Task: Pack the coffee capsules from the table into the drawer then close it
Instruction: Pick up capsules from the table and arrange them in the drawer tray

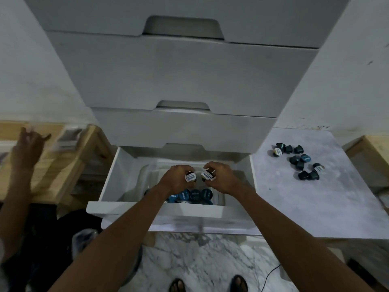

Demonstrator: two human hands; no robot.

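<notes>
Capsules in both hands, right over the open drawer [109, 182]! Left hand [179, 179] has its fingers curled tight round a white-lidded capsule [190, 178], and right hand [219, 178] pinches a second white-lidded capsule [206, 175] the same way, the two lids nearly side by side above the clear tray [145, 175] inside the drawer. At six o'clock from the hands, a row of blue-lidded capsules [194, 194] already sits packed against the drawer's front wall.

Out at three o'clock, on the pale table [315, 197], a loose cluster of dark capsules [299, 161] waits, some upright, some tipped over. So the job looks well short of finished, I reckon.

Where's the danger? Let go from this height and a capsule may bounce on its rim, roll under the tray edge or land on the packed row and knock it crooked. Hands this close could also bump each other on release. And at nine o'clock another person's hand [27, 146] hangs blurred over a wooden shelf [69, 165], near enough that a stray reach might jostle the drawer. Later, closing with a capsule standing proud would jam it.
</notes>
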